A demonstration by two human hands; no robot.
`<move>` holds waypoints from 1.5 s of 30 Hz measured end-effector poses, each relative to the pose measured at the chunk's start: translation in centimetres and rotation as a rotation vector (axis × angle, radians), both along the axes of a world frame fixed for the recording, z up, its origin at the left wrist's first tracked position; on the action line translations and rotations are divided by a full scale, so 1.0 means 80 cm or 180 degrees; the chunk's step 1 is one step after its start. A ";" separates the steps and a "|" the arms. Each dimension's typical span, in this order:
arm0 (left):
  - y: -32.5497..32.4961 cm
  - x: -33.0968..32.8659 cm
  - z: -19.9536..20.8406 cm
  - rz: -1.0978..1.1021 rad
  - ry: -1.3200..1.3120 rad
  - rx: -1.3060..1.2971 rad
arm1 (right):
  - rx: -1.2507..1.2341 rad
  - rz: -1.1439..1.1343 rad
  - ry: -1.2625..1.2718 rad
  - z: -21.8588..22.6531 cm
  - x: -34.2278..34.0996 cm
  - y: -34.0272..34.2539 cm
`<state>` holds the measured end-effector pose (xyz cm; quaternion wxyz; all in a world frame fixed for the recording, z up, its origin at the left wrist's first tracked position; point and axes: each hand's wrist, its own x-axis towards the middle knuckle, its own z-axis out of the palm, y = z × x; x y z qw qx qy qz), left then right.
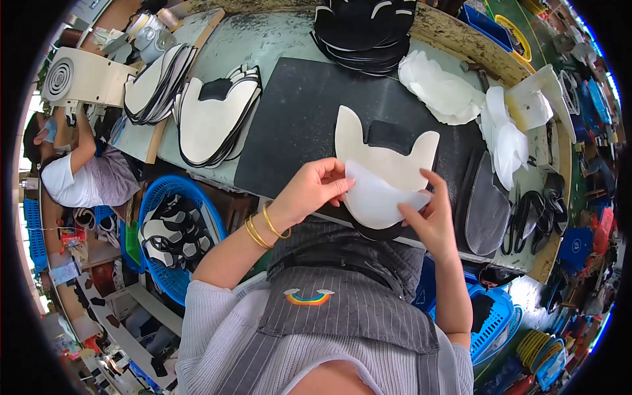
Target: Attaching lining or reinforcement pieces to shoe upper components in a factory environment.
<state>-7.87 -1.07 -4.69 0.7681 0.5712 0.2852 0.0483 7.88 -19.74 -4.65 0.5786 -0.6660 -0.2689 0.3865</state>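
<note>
A cream shoe upper [388, 163] with two prongs and a black tongue lies on a dark mat [289, 125] in front of me. Over its rounded near end sits a curved, translucent white stiffener sheet [376, 203]. My left hand [319, 189] pinches the sheet's left edge between thumb and fingers. At its right corner my right hand [431, 214] grips the sheet with the thumb on top, the fingertips partly hidden. A black edge shows below the sheet, near the table's front edge.
Stacked cream uppers [217, 122] lie to the left, black uppers [362, 33] at the back. White sheet pieces [441, 89] pile up at the right, near a hammer [475, 68] and scissors [520, 227]. A blue basket [172, 280] stands low left. A co-worker [89, 174] sits far left.
</note>
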 end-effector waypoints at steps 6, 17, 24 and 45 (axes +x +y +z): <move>-0.001 -0.011 -0.034 -0.0285 0.0391 0.0887 | -0.0847 0.0093 -0.0638 -0.023 -0.003 0.000; -0.013 -0.010 -0.020 -0.0744 0.0916 0.2450 | -0.0973 0.0088 -0.0546 -0.025 -0.011 0.007; -0.061 -0.013 -0.037 -0.1234 -0.1012 0.4537 | -0.1043 -0.0112 -0.0876 -0.024 -0.012 0.012; -0.077 0.023 -0.016 -0.1365 -0.0589 0.4619 | -0.1109 -0.0871 -0.3094 -0.029 0.098 -0.154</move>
